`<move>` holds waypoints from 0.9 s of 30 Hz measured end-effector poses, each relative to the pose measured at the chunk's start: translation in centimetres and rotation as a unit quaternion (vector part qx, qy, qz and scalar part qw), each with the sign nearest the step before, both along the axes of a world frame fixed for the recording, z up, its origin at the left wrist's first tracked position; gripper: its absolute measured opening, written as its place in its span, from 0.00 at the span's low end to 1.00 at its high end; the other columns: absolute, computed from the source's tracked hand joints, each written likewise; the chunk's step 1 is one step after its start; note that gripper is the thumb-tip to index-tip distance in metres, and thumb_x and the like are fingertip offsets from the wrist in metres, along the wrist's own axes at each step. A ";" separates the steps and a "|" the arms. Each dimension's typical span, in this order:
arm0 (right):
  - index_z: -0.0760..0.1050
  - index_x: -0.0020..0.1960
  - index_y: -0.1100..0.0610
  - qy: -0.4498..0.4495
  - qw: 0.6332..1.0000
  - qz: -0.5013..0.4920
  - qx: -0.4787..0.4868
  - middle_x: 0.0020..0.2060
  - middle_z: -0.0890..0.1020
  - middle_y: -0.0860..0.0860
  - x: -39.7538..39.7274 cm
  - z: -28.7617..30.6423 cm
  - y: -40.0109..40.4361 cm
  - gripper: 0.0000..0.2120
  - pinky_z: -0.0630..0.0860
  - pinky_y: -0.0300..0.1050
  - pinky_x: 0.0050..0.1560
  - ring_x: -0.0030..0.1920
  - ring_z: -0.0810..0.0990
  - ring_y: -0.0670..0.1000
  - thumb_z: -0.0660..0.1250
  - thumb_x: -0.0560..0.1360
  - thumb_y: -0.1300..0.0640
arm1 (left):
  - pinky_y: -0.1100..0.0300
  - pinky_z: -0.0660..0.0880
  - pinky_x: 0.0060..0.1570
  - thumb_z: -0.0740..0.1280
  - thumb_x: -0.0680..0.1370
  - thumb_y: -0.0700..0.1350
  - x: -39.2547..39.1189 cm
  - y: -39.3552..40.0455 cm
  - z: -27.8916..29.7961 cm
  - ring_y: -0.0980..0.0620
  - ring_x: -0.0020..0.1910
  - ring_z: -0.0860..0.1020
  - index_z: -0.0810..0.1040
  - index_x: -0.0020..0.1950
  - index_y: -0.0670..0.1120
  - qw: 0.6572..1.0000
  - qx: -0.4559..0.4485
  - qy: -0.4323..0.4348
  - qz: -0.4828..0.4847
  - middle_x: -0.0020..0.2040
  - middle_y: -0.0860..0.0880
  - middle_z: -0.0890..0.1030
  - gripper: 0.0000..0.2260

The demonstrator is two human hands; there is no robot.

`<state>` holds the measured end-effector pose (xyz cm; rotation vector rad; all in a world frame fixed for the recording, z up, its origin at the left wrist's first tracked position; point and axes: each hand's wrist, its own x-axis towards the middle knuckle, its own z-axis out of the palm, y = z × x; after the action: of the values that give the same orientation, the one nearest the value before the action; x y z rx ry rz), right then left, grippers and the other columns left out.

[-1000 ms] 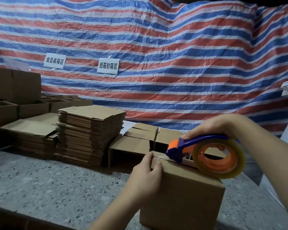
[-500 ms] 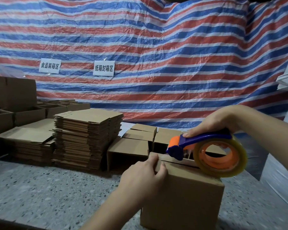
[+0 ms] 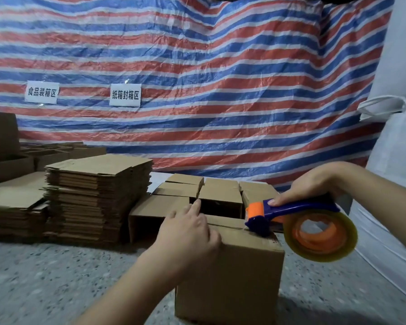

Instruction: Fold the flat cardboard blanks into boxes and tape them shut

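Two bare hands work on one brown cardboard box (image 3: 230, 275) standing on a speckled stone worktop (image 3: 56, 282), near the front and right of centre. The left hand (image 3: 188, 235) lies on the box top at its near-left corner, fingers mostly straight and pressing the flaps down, forefinger stretched toward the far edge. The right hand (image 3: 314, 184) has its grip curled round the blue handle of a tape dispenser (image 3: 298, 221), forefinger laid along the top. The dispenser's orange-capped head touches the box top near the right edge, and its roll of clear yellowish tape on an orange core overhangs the box's right side.

To do this step well, I judge the left hand should hold the flaps level and meeting at the seam, while the right draws the head straight along that seam with steady pressure, so the tape lies flat without creases or bubbles.

The box is matte, corrugated and square-edged. Just behind it stand several open-topped boxes (image 3: 220, 198). To the left rises a tall stack of flat blanks (image 3: 99, 195), their layered edges ridged, beside a lower pile (image 3: 14, 202). A crinkled tarpaulin (image 3: 197, 66) striped red, white and blue hangs behind, bearing two white paper labels (image 3: 125, 95).
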<state>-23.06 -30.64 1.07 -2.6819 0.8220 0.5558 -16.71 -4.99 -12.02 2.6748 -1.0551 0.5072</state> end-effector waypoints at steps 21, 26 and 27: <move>0.80 0.58 0.56 0.025 0.999 0.014 0.043 0.46 0.87 0.53 -3.7 -1.8 -5.0 0.42 0.80 0.42 0.49 0.44 0.85 0.49 0.70 0.60 0.23 | 0.46 0.54 0.75 0.45 0.73 0.74 -1.2 -2.3 -0.7 0.48 0.78 0.55 0.50 0.77 0.63 0.991 0.103 -0.027 -0.076 0.79 0.51 0.57 0.34; 0.78 0.60 0.56 -0.011 0.996 -0.007 0.084 0.47 0.87 0.53 -3.8 -4.0 -5.5 0.43 0.79 0.44 0.54 0.47 0.85 0.50 0.71 0.58 0.25 | 0.42 0.48 0.75 0.53 0.75 0.72 -1.4 -3.0 0.5 0.50 0.78 0.51 0.53 0.77 0.60 0.987 0.130 0.000 -0.092 0.80 0.53 0.54 0.33; 0.78 0.60 0.56 -0.013 0.996 -0.006 0.090 0.47 0.87 0.52 -3.8 -4.1 -5.6 0.45 0.79 0.44 0.54 0.47 0.85 0.50 0.72 0.55 0.24 | 0.44 0.46 0.75 0.54 0.74 0.72 -1.6 -3.5 0.8 0.51 0.78 0.50 0.54 0.77 0.57 0.986 0.124 -0.002 -0.108 0.80 0.54 0.53 0.36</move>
<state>-26.84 -36.21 -3.01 -2.5137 0.7436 0.5621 -18.31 -8.50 -11.27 2.7179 -1.4761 0.3585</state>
